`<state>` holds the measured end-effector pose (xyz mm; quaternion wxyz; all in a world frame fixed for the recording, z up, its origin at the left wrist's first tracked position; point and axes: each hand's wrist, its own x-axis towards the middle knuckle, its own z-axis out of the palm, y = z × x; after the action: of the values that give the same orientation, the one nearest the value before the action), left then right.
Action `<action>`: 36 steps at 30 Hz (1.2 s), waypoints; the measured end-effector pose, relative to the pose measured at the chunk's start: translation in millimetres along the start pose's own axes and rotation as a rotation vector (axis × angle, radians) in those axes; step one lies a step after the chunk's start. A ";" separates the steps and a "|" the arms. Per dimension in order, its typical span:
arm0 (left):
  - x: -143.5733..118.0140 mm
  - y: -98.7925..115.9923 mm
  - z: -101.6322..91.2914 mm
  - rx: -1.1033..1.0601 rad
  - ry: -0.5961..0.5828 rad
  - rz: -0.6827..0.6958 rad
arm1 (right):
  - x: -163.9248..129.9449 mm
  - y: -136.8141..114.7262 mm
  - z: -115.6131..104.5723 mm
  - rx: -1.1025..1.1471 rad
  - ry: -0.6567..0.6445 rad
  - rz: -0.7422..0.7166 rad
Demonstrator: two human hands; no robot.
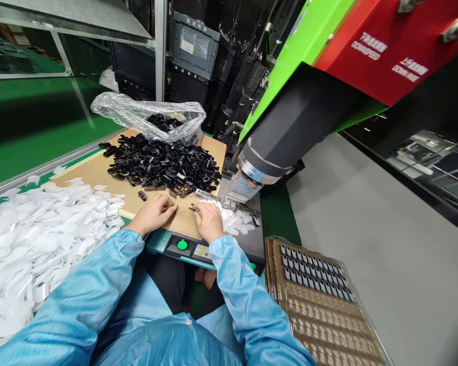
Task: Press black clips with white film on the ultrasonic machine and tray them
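On the cardboard sheet, just below the pile of black clips, the left hand has its fingers curled around a small part, hidden from view. The right hand pinches one dark clip at its fingertips, beside the white pieces. Both hands work near the pile, probably to shorten each reach, just in front of the green button.

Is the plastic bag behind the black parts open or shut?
Open. The bag lies on its side, mouth gaping toward the pile of black parts; some parts are visible inside.
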<state>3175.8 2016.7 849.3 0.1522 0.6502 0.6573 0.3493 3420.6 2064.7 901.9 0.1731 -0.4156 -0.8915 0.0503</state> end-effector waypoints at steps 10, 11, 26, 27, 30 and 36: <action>-0.3 10.3 9.8 0.240 -0.068 0.048 | -42.1 101.8 -27.7 -0.078 0.258 0.478; 1.2 17.7 11.3 0.236 -0.062 0.048 | -40.8 106.4 -27.8 -0.084 0.256 0.495; 92.9 145.3 110.8 0.242 -0.111 0.259 | -41.1 109.7 -37.4 -0.134 0.113 0.339; 91.6 146.7 112.3 0.270 -0.115 0.282 | -41.8 110.0 -37.5 -0.129 0.113 0.336; 84.8 152.1 112.1 0.343 -0.115 0.338 | -41.6 109.6 -36.6 -0.128 0.113 0.324; 84.4 158.5 102.8 0.309 -0.165 0.310 | -39.4 108.1 -42.9 -0.099 0.105 0.338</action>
<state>3352.5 2110.4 901.9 0.0486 0.7853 0.5807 0.2092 3537.2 2102.7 906.3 0.1881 -0.5697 -0.7999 0.0131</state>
